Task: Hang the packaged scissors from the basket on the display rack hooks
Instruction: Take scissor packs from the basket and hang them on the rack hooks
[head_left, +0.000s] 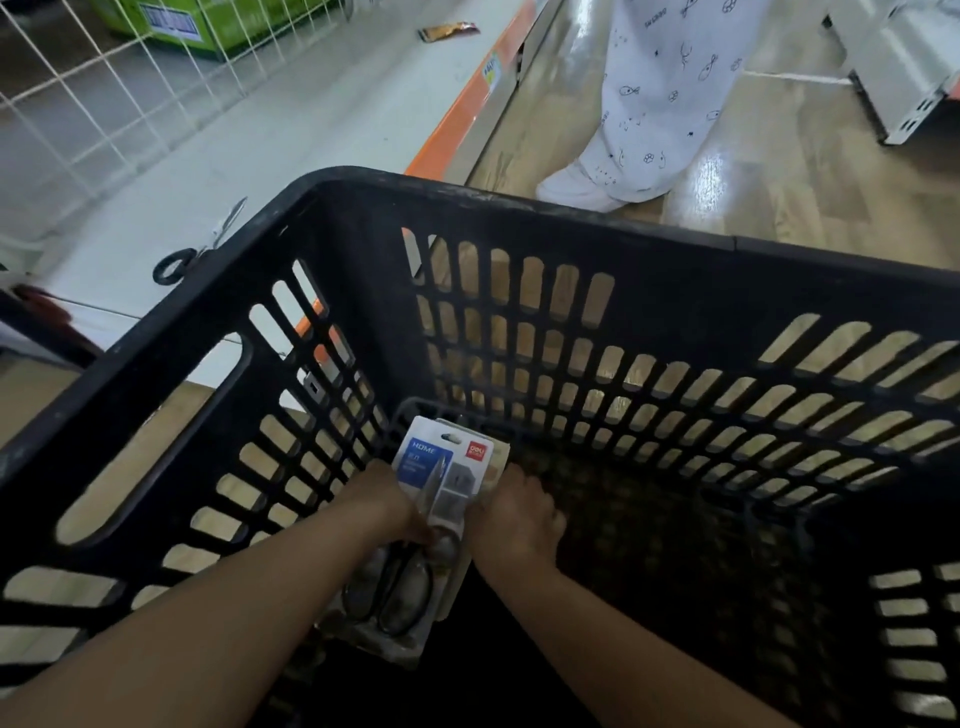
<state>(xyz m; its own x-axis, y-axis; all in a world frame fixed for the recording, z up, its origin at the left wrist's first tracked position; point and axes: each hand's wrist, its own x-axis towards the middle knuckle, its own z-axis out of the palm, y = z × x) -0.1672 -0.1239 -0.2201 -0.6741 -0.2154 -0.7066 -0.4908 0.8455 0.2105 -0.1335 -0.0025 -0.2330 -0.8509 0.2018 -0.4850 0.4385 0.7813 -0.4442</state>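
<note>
Seen from above, both bare arms reach down into a deep black plastic basket (571, 218) with slotted walls. At its bottom corner, the left hand (387, 501) grasps a packaged pair of scissors (415, 525) by its left edge — a grey card with a blue "HOME" label and a red logo, black handles showing lower down. The right hand (519, 514) rests against the pack's right edge, fingers curled downward; I cannot tell whether it actually grips. The basket's tall walls surround both hands. Beyond the rim, a loose pair of scissors (200, 247) lies on a white shelf (311, 119) edged in orange, beside a white wire grid (104, 98). Another person's white patterned trouser leg (670, 93) stands on the glossy wooden floor (779, 171) — well apart from the basket.
</note>
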